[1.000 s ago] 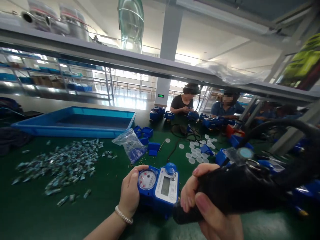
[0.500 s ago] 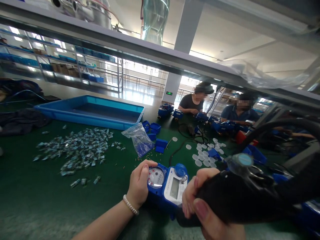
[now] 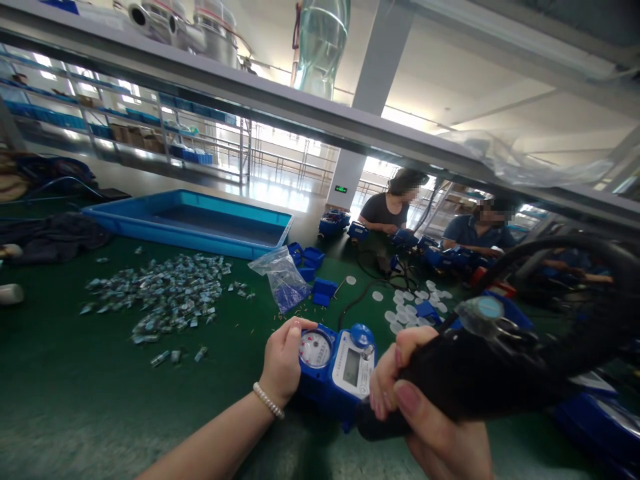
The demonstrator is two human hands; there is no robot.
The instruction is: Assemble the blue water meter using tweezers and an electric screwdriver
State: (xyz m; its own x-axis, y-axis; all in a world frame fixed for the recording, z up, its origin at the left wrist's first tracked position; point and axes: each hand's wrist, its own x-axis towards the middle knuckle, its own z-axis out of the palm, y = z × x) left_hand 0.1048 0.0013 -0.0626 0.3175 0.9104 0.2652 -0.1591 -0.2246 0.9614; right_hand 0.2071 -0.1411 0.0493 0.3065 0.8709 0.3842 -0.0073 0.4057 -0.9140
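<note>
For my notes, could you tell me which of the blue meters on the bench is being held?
The blue meter nearest the camera, gripped by the left hand; the others lie far off by the co-workers.

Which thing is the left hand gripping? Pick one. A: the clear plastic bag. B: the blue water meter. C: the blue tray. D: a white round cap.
B: the left hand wraps the dial end of the blue water meter on the green table, while the right hand holds a black power tool.
</note>
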